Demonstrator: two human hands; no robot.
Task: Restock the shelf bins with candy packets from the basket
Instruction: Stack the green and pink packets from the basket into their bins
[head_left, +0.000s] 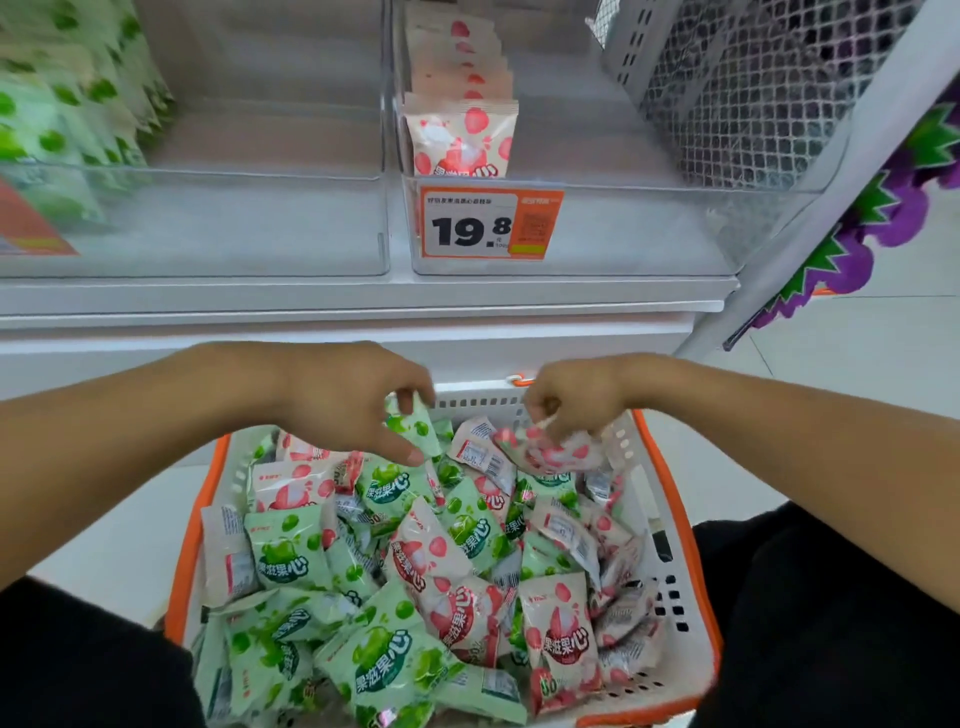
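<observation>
Head view: left hand (358, 400) pinches green plastic candy packet (415, 423), right hand (574, 397) grips pink packet (550, 452); white-and-orange basket (670, 525) full (clear shelf bins (623, 228) mostly unfilled).

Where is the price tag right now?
In the head view, the price tag is clipped to the front of the right-hand clear bin, just below the row of pink packets, above the basket.

left hand (353, 405): arm reaching forward, fingers curled, pinching | right hand (571, 405): arm reaching forward, fingers curled down, gripping | hands near, apart
</observation>
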